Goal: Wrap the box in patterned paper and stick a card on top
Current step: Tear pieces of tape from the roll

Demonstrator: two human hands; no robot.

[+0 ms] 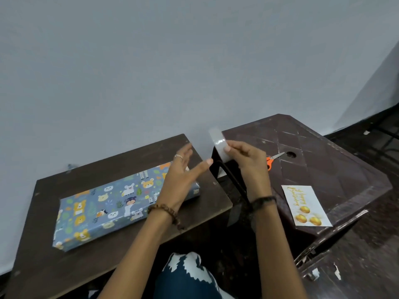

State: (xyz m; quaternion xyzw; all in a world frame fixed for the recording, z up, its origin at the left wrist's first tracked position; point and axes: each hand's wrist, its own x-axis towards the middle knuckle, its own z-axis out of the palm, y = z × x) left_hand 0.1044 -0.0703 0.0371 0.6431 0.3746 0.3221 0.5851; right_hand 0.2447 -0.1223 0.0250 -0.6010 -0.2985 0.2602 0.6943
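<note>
The box (112, 206), wrapped in blue paper with bear and animal prints, lies flat on the dark wooden table (43, 266). My right hand (248, 160) is raised between the two tables and pinches a clear roll of tape (219, 145), with a loose end sticking up. My left hand (183, 175) hovers above the box's right end with its fingers spread and straight, holding nothing. A white birthday card (305, 206) with gold balloons lies on the brown plastic table (336, 169) to the right.
Orange-handled scissors (273, 160) lie on the plastic table beside a round hole, partly behind my right hand. A grey wall stands right behind both tables. There is a gap between the tables, with my patterned lap (187, 275) below it.
</note>
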